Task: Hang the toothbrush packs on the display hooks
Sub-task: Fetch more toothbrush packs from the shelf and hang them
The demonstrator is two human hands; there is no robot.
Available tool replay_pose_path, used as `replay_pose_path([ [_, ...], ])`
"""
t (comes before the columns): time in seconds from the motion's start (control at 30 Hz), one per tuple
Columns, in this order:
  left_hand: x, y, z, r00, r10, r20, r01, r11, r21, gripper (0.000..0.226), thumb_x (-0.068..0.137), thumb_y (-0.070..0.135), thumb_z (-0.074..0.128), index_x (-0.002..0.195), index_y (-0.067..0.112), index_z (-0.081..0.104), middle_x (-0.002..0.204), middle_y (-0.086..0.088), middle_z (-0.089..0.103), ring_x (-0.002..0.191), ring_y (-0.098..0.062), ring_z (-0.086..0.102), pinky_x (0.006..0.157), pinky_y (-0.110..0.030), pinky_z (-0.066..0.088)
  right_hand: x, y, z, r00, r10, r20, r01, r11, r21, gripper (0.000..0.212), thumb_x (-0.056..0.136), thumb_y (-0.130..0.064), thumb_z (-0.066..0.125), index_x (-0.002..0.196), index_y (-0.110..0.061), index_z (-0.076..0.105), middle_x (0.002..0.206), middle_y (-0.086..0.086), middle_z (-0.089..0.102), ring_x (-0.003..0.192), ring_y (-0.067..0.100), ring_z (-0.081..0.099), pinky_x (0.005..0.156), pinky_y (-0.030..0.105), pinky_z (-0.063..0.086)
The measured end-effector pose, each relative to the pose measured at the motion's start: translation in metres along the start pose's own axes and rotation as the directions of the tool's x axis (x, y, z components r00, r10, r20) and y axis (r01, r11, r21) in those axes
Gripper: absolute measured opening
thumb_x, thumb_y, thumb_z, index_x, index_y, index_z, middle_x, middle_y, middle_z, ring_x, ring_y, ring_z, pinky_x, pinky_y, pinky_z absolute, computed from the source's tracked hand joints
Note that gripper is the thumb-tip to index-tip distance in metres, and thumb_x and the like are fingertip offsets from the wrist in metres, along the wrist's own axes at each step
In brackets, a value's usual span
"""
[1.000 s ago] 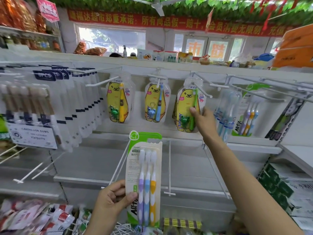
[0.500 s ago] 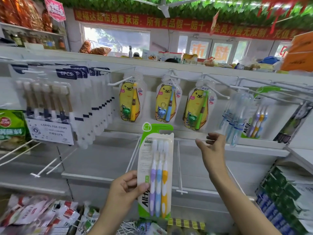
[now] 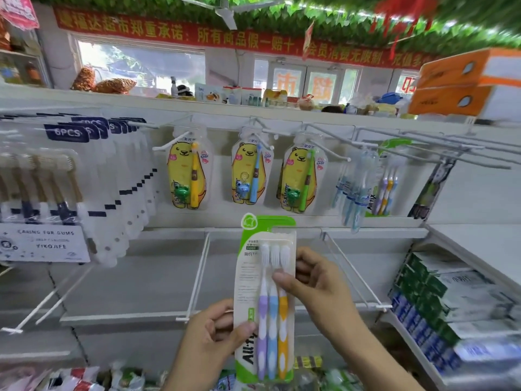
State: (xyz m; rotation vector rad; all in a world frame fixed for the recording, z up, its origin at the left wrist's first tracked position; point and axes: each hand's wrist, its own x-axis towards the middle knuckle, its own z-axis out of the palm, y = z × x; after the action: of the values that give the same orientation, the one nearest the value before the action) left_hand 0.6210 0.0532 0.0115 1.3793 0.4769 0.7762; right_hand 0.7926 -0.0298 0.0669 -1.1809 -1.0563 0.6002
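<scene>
I hold a green and white toothbrush pack (image 3: 263, 300) upright in front of the lower shelf; it carries a purple, a blue and a yellow brush. My left hand (image 3: 214, 331) pinches its lower left edge, thumb on the front. My right hand (image 3: 313, 280) grips its right edge near the brush necks, thumb across the front. Above, three yellow bear packs (image 3: 189, 170) (image 3: 249, 173) (image 3: 301, 176) hang on white display hooks (image 3: 332, 152). A matching green pack (image 3: 384, 179) hangs further right. Bare hooks (image 3: 197, 277) jut out at the lower row.
Large six-brush packs (image 3: 64, 190) fill the hooks at left. Long bare hooks (image 3: 451, 153) reach out at upper right. Stacked boxes (image 3: 439, 311) sit on the right shelf. Loose packets (image 3: 73, 376) lie below.
My right hand came down from the hanging bear pack and took hold of the green pack's right edge. The view shifted slightly.
</scene>
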Motion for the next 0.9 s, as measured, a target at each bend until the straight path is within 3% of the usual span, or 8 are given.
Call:
replay_pose_path([
  [0.17, 0.009, -0.004, 0.038, 0.988, -0.049, 0.149, 0.039, 0.997, 0.068, 0.04, 0.057, 0.032, 0.083, 0.094, 0.045, 0.076, 0.092, -0.005, 0.079, 0.082, -0.007, 0.071, 0.073, -0.023, 0.057, -0.019, -0.021, -0.044, 0.986, -0.024, -0.164, 0.023, 1.0, -0.013, 0.025, 0.084, 0.006, 0.068, 0.108, 0.0, 0.068, 0.102, 0.011, 0.077, 0.095, 0.024, 0.074, 0.082, 0.029, 0.059],
  [0.23, 0.012, -0.005, 0.059, 0.977, -0.052, 0.205, 0.036, 0.996, 0.083, 0.038, 0.06, 0.028, 0.082, 0.095, 0.044, 0.077, 0.093, -0.005, 0.079, 0.084, -0.006, 0.07, 0.073, -0.021, 0.055, -0.026, -0.031, -0.066, 0.971, -0.056, -0.231, 0.056, 0.998, -0.005, 0.025, 0.084, 0.003, 0.067, 0.108, -0.001, 0.069, 0.101, 0.01, 0.077, 0.094, 0.023, 0.074, 0.081, 0.027, 0.059],
  [0.3, 0.017, -0.008, 0.081, 0.971, -0.041, 0.236, 0.017, 0.994, 0.104, 0.041, 0.057, 0.037, 0.081, 0.098, 0.043, 0.076, 0.095, -0.004, 0.078, 0.087, -0.008, 0.071, 0.079, -0.027, 0.056, -0.031, -0.04, -0.089, 0.958, -0.095, -0.269, 0.094, 0.995, -0.017, 0.027, 0.082, -0.004, 0.069, 0.109, -0.003, 0.069, 0.102, 0.011, 0.077, 0.095, 0.024, 0.074, 0.083, 0.03, 0.059],
  [0.47, 0.034, -0.017, 0.146, 0.97, 0.015, 0.242, -0.046, 0.991, 0.124, 0.039, 0.06, 0.039, 0.078, 0.099, 0.04, 0.075, 0.095, -0.005, 0.078, 0.087, -0.018, 0.074, 0.086, -0.052, 0.058, -0.037, -0.056, -0.147, 0.948, -0.142, -0.283, 0.148, 0.989, 0.0, 0.026, 0.085, -0.007, 0.066, 0.111, -0.005, 0.068, 0.099, 0.012, 0.077, 0.091, 0.023, 0.074, 0.079, 0.028, 0.058],
  [0.6, 0.048, -0.024, 0.197, 0.973, 0.069, 0.22, -0.105, 0.982, 0.154, 0.03, 0.072, 0.027, 0.077, 0.099, 0.039, 0.074, 0.098, -0.002, 0.078, 0.093, -0.018, 0.074, 0.086, -0.048, 0.059, -0.036, -0.067, -0.193, 0.953, -0.166, -0.255, 0.17, 0.985, -0.006, 0.026, 0.087, -0.007, 0.066, 0.113, -0.005, 0.067, 0.102, 0.014, 0.076, 0.094, 0.027, 0.074, 0.081, 0.03, 0.059],
  [0.7, 0.055, -0.028, 0.233, 0.978, 0.099, 0.183, -0.125, 0.982, 0.139, 0.029, 0.076, 0.021, 0.075, 0.1, 0.037, 0.075, 0.096, -0.004, 0.078, 0.087, -0.018, 0.074, 0.078, -0.043, 0.061, -0.033, -0.075, -0.225, 0.956, -0.185, -0.228, 0.184, 0.983, -0.028, 0.024, 0.089, -0.003, 0.064, 0.113, -0.005, 0.067, 0.099, 0.01, 0.077, 0.092, 0.023, 0.075, 0.077, 0.024, 0.057],
  [0.8, 0.062, -0.033, 0.255, 0.989, 0.097, 0.115, -0.112, 0.985, 0.128, 0.023, 0.083, 0.006, 0.076, 0.099, 0.023, 0.077, 0.093, -0.008, 0.078, 0.085, -0.025, 0.074, 0.071, -0.036, 0.061, -0.027, -0.078, -0.244, 0.962, -0.194, -0.19, 0.188, 0.981, -0.049, 0.022, 0.091, -0.002, 0.063, 0.113, -0.006, 0.067, 0.099, 0.01, 0.078, 0.092, 0.024, 0.075, 0.079, 0.026, 0.059],
  [0.9, 0.068, -0.033, 0.273, 0.994, 0.096, 0.06, -0.102, 0.988, 0.114, 0.021, 0.082, 0.011, 0.076, 0.099, 0.023, 0.077, 0.094, -0.008, 0.078, 0.089, -0.029, 0.074, 0.074, -0.043, 0.062, -0.018, -0.078, -0.261, 0.969, -0.194, -0.15, 0.192, 0.981, -0.031, 0.022, 0.092, -0.002, 0.063, 0.114, -0.005, 0.067, 0.1, 0.01, 0.078, 0.093, 0.025, 0.075, 0.08, 0.029, 0.059],
])
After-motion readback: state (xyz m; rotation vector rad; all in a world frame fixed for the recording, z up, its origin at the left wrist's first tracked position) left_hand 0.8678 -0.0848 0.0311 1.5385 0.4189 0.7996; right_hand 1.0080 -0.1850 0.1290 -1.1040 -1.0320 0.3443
